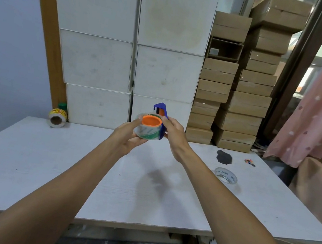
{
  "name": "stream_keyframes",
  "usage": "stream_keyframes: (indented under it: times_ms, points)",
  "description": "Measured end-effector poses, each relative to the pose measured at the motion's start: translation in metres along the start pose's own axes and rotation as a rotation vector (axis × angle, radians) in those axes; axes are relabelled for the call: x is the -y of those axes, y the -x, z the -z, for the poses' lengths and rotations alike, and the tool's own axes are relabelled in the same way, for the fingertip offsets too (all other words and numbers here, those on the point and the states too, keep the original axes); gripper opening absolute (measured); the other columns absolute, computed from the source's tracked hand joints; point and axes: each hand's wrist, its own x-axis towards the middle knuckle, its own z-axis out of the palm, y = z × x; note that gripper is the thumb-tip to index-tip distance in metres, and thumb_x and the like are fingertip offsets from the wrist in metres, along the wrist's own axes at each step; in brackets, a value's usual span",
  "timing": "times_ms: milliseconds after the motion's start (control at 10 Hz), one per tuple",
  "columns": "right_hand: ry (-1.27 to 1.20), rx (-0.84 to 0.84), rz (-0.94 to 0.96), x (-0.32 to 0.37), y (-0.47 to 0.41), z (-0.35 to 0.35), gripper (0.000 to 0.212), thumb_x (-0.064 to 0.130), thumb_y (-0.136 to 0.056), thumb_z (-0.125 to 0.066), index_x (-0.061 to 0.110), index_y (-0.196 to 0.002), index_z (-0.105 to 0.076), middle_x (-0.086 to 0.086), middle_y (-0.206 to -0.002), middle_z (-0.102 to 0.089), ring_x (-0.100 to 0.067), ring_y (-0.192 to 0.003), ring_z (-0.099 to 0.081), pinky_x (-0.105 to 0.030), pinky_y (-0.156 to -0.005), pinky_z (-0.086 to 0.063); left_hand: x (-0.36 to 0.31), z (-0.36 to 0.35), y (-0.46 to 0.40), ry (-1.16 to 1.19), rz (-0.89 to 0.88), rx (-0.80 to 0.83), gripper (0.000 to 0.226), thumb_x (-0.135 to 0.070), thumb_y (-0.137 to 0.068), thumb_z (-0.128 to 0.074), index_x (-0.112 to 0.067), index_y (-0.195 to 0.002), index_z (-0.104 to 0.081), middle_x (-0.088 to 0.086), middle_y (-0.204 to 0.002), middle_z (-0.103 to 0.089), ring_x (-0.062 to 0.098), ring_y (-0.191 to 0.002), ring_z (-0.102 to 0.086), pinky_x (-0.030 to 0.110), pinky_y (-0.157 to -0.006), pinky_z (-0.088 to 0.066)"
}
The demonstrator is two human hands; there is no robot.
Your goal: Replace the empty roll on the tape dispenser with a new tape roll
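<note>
The left hand [128, 132] cups a clear tape roll [148, 131] with green print, seated on the orange hub [151, 121] of a blue tape dispenser [161, 117]. The hub's axis points up toward the camera; the dispenser's blue frame rises upright behind it. The right hand [173, 128] grips the frame's side. Both forearms extend forward above the white counter [66, 170]. An empty tape core [226, 175] lies flat on the counter, well right.

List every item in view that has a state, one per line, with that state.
New tape roll: seated on the orange hub, held above the table.
Tape dispenser: blue, gripped in the air.
Left hand: holding the roll.
Right hand: holding the dispenser.
Empty roll: lying flat on table.
</note>
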Motion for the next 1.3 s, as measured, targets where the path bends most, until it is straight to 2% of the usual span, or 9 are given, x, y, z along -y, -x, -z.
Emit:
stream_keyframes:
  times_ms: [100,200,400,500,600,800,900,1100,1300]
  points:
    - [0.001,-0.03,-0.064,-0.011,-0.001,0.0,0.026,0.023,-0.099,-0.052,-0.001,-0.103,-0.064,-0.012,-0.092,-0.061,-0.019,-0.082,-0.055,-0.033,-0.072,-0.049,0.012,0.007,-0.007,-0.055,-0.007,-0.024,0.029,-0.019,-0.095,-0.066,-0.002,-0.118,-0.064,0.02,-0.124,-0.067,0.029,-0.107,-0.07,0.038,-0.081,-0.06]
    - [0.028,-0.051,-0.143,-0.024,0.001,-0.002,0.016,0.017,-0.096,-0.05,0.006,-0.086,-0.057,-0.003,-0.073,-0.052,-0.018,-0.063,-0.047,-0.028,-0.059,-0.04,0.031,0.014,-0.015,-0.1,-0.006,-0.081,0.033,-0.016,-0.095,-0.067,0.002,-0.122,-0.063,0.019,-0.123,-0.067,0.028,-0.104,-0.07,0.036,-0.077,-0.06]
    - [0.091,-0.057,-0.339,-0.054,0.013,-0.006,0.016,0.021,-0.083,-0.061,0.009,-0.075,-0.055,-0.005,-0.063,-0.052,-0.019,-0.051,-0.047,-0.028,-0.046,-0.035,0.075,0.034,-0.025,-0.281,0.064,-0.17,0.035,-0.017,-0.093,-0.07,0.01,-0.115,-0.063,0.025,-0.12,-0.067,0.039,-0.107,-0.07,0.049,-0.082,-0.061]
    - [0.075,-0.076,-0.45,-0.083,0.014,-0.007,0.014,0.02,-0.082,-0.066,0.008,-0.086,-0.061,-0.008,-0.075,-0.064,-0.023,-0.064,-0.059,-0.03,-0.056,-0.044,0.096,0.046,-0.028,-0.435,0.058,-0.217,0.038,-0.027,-0.087,-0.076,0.008,-0.097,-0.066,0.031,-0.116,-0.068,0.043,-0.106,-0.069,0.056,-0.09,-0.058]
    - [0.088,-0.086,-0.458,-0.102,0.013,-0.008,0.016,0.025,-0.087,-0.065,0.011,-0.093,-0.059,-0.011,-0.088,-0.068,-0.023,-0.074,-0.062,-0.03,-0.064,-0.046,0.114,0.055,-0.036,-0.588,0.001,-0.269,0.077,-0.064,-0.06,-0.079,-0.001,-0.103,-0.07,0.021,-0.117,-0.072,0.035,-0.107,-0.069,0.049,-0.097,-0.056]
    - [0.168,-0.082,-0.438,-0.11,0.007,-0.006,0.039,0.037,-0.1,-0.05,0.006,-0.12,-0.058,-0.012,-0.113,-0.069,-0.024,-0.095,-0.065,-0.03,-0.069,-0.05,0.105,0.04,-0.018,-1.02,-0.155,-0.335,0.053,-0.046,-0.095,-0.061,-0.005,-0.128,-0.064,0.014,-0.124,-0.068,0.03,-0.114,-0.063,0.033,-0.088,-0.046]
    - [0.176,-0.072,-0.434,-0.11,0.006,-0.007,0.043,0.041,-0.102,-0.046,0.005,-0.121,-0.058,-0.012,-0.112,-0.068,-0.023,-0.094,-0.065,-0.027,-0.058,-0.049,0.108,0.043,-0.018,-1.16,-0.201,-0.328,0.047,-0.045,-0.099,-0.053,-0.002,-0.115,-0.067,0.015,-0.111,-0.073,0.032,-0.107,-0.065,0.034,-0.082,-0.046]
    - [0.232,-0.055,-0.421,-0.113,0.006,-0.004,0.041,0.04,-0.102,-0.047,0.006,-0.12,-0.061,-0.006,-0.108,-0.067,-0.021,-0.097,-0.063,-0.028,-0.076,-0.048,0.111,0.048,-0.018,-1.183,-0.213,-0.337,0.053,-0.048,-0.1,-0.049,-0.002,-0.121,-0.065,0.013,-0.119,-0.071,0.028,-0.11,-0.063,0.03,-0.082,-0.043]
    - [0.243,-0.131,-0.423,-0.1,0.008,0.004,0.035,0.039,-0.1,-0.042,0.008,-0.09,-0.056,-0.004,-0.083,-0.054,-0.017,-0.072,-0.048,-0.03,-0.066,-0.037,0.094,0.047,-0.019,-1.137,-0.195,-0.344,0.064,-0.055,-0.097,-0.049,-0.001,-0.13,-0.059,0.012,-0.127,-0.065,0.028,-0.117,-0.059,0.03,-0.088,-0.041]
